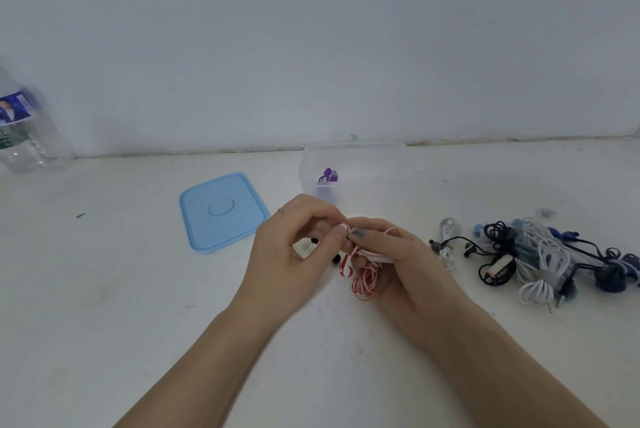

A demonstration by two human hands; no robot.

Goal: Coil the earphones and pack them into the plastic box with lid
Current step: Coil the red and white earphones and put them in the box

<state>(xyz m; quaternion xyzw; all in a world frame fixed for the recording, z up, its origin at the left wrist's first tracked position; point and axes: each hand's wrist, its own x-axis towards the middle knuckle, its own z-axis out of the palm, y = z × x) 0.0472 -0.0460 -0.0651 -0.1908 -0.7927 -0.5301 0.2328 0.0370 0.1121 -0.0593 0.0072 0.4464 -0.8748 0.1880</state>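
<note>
Red-and-white earphones [365,280] hang in loose coils between my hands at the middle of the table. My right hand [398,258] grips the coiled bundle, and my left hand [298,247] pinches the cord's upper end beside it. One red-and-white earbud dangles below my left thumb. The clear plastic box [353,168] stands open behind my hands, with a coiled purple earphone [328,175] inside. Its light blue lid [221,211] lies flat on the table to the box's left.
A tangled pile of black, white and blue earphones [540,254] lies on the table to the right. A clear water bottle [24,130] stands at the far left against the wall. Small black and white earbud pieces [310,246] lie under my left hand.
</note>
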